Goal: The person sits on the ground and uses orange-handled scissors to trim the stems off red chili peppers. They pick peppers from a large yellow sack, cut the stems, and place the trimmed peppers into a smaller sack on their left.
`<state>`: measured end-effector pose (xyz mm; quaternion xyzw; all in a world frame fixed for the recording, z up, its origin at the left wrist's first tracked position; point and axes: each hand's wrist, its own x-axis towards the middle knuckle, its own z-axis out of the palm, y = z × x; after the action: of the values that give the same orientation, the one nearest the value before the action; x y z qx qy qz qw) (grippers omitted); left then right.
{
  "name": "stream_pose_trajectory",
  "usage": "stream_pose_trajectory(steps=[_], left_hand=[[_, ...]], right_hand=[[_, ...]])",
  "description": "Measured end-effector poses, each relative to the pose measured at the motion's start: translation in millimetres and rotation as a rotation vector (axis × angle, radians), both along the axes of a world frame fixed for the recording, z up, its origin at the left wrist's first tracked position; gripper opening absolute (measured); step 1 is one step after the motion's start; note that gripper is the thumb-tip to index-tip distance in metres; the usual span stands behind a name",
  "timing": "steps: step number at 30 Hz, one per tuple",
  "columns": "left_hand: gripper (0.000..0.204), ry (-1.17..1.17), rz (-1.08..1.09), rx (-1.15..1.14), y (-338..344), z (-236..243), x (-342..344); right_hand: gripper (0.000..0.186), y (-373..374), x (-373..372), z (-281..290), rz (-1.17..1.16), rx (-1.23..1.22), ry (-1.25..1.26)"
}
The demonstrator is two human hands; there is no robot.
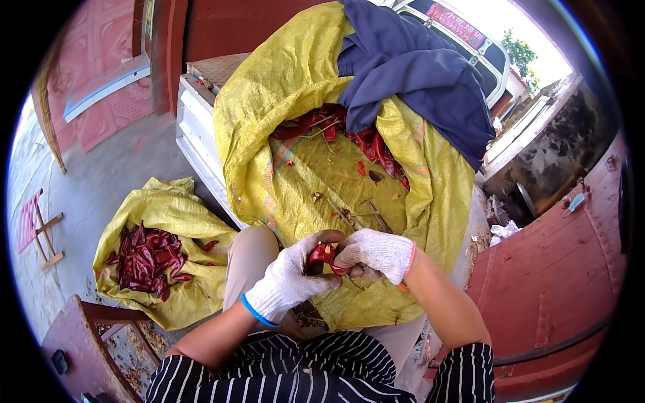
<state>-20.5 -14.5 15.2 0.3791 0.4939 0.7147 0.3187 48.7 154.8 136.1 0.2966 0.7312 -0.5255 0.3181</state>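
A red chili pepper is held between my two hands, with pale seeds showing at its torn top. My left hand, in a white knit glove with a blue cuff, curls its fingers and thumb around the pepper. From the other side my right hand, also gloved, pinches its lower right edge; those fingertips are partly hidden. Beneath both hands spreads a large yellow woven sack, its mouth folded open. Deeper inside lie more red peppers, with stems and seed bits scattered on the near fabric.
A smaller yellow sack on the floor at left holds a heap of dark red peppers. Dark blue cloth drapes over the large sack. A wooden seat stands lower left; a red metal panel rises at right.
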Motion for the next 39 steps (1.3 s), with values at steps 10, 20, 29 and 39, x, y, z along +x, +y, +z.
stream_pose_trajectory(steps=[10, 20, 29, 39], left_hand=[[0.033, -0.014, 0.057, -0.092, 1.5, -6.6, -9.8], [0.025, -0.691, -0.183, 0.181, 7.6, -22.1, 12.1], [0.028, -0.664, -0.386, 0.108, 9.8, -24.1, 7.9], [0.015, -0.421, -0.157, -0.118, 8.9, -17.2, 15.2]], right_hand=[[0.034, 4.6, 49.4, -40.5, -0.265, -0.413, 0.474], [0.024, -32.7, 49.2, -39.7, 0.062, 0.638, 1.043], [0.012, -30.1, 53.1, -49.4, 0.37, 1.21, 1.212], [0.008, -48.0, 52.7, -54.8, -0.265, 0.477, 0.929]])
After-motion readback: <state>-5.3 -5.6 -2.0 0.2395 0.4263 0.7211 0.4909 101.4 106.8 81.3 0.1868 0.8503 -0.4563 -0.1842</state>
